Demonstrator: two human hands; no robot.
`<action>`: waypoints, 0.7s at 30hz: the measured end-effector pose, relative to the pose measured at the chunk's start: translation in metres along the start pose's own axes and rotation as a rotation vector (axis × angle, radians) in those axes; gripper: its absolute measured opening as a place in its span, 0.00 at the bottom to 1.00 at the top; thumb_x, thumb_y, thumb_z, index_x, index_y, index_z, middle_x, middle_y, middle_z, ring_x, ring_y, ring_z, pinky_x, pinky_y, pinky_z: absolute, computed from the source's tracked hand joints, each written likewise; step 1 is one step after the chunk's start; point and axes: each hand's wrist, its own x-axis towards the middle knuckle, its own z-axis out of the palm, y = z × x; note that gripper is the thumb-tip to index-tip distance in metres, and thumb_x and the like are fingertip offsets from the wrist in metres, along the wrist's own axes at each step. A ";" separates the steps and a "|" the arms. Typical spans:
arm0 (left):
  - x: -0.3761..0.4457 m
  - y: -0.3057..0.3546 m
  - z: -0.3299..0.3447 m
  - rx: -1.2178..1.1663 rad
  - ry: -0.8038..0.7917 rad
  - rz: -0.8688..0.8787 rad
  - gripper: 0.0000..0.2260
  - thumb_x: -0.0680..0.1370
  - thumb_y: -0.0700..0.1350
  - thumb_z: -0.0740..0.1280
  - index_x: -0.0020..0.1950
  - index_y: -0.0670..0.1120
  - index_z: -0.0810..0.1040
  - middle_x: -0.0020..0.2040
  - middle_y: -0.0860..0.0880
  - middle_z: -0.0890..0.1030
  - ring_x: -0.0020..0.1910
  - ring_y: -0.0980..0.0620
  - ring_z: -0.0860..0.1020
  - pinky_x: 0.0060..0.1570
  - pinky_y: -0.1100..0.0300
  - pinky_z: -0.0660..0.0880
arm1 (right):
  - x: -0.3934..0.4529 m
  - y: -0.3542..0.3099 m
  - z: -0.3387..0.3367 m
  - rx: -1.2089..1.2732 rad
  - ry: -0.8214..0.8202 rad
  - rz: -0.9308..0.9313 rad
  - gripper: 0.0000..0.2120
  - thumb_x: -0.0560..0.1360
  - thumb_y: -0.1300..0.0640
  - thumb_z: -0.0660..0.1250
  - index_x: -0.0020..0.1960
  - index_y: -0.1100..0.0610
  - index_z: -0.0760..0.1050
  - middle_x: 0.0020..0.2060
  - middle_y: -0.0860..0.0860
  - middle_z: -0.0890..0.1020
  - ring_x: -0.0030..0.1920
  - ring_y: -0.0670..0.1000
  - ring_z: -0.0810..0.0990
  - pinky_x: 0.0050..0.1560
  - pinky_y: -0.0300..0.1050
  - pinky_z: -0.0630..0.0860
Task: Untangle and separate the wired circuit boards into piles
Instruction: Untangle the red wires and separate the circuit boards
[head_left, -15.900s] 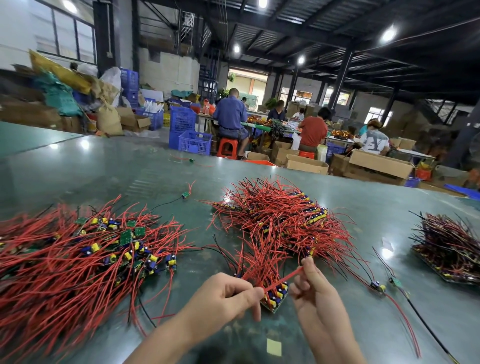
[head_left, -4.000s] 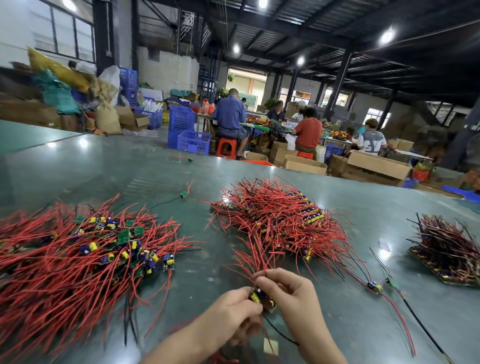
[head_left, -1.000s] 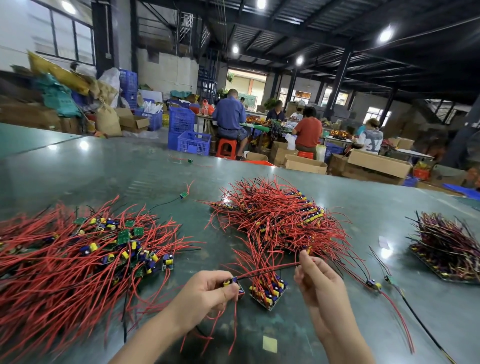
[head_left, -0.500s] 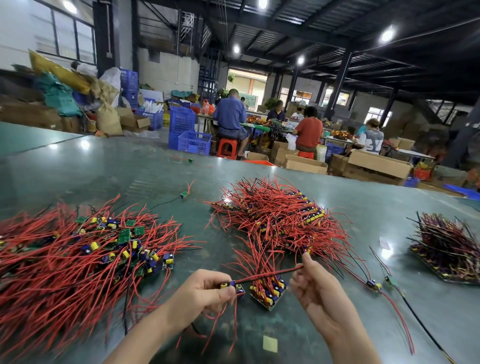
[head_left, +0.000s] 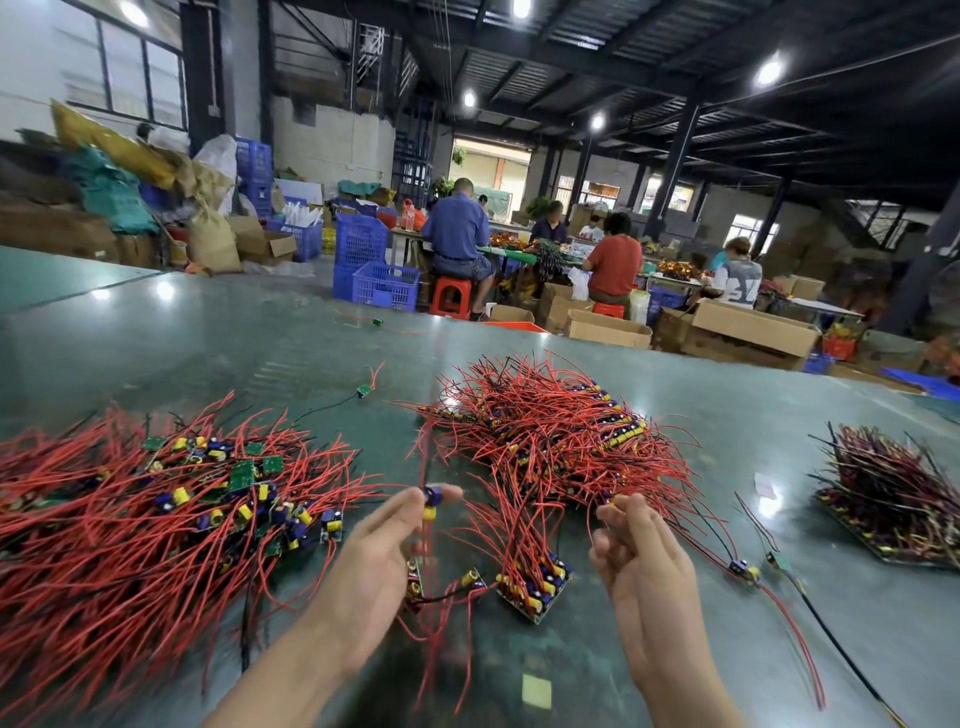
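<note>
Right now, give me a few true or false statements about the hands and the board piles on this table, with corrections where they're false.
1. The left hand pinches a small board with red wires hanging from it. True.
2. The right hand grips that same board. False: it is apart from the board, fingers loosely curled, and it is too blurred to tell whether it holds a wire.
3. A large tangled pile lies left of the hands. True.
4. The dark pile sits at the table's left edge. False: it lies at the far right.
5. A small neat stack lies between the hands. True.
</note>
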 end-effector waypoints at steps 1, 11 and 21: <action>0.001 0.002 -0.001 -0.058 0.023 0.016 0.13 0.72 0.49 0.61 0.45 0.48 0.85 0.41 0.53 0.81 0.38 0.57 0.70 0.42 0.60 0.64 | -0.002 0.001 0.002 0.005 -0.033 -0.014 0.08 0.68 0.51 0.66 0.37 0.54 0.81 0.33 0.51 0.81 0.31 0.45 0.75 0.32 0.34 0.75; -0.005 0.004 0.004 -0.239 0.025 0.102 0.12 0.68 0.41 0.66 0.48 0.48 0.85 0.42 0.47 0.83 0.41 0.53 0.81 0.41 0.61 0.75 | -0.024 0.011 0.021 -0.414 -0.275 -0.164 0.16 0.74 0.48 0.64 0.38 0.57 0.84 0.28 0.57 0.82 0.28 0.45 0.74 0.31 0.32 0.70; -0.015 -0.006 0.015 -0.093 -0.161 0.113 0.22 0.55 0.43 0.83 0.47 0.45 0.85 0.44 0.46 0.85 0.42 0.53 0.82 0.41 0.66 0.77 | -0.034 0.011 0.031 -0.554 -0.407 -0.198 0.12 0.76 0.47 0.63 0.41 0.43 0.85 0.34 0.47 0.85 0.38 0.41 0.80 0.42 0.31 0.72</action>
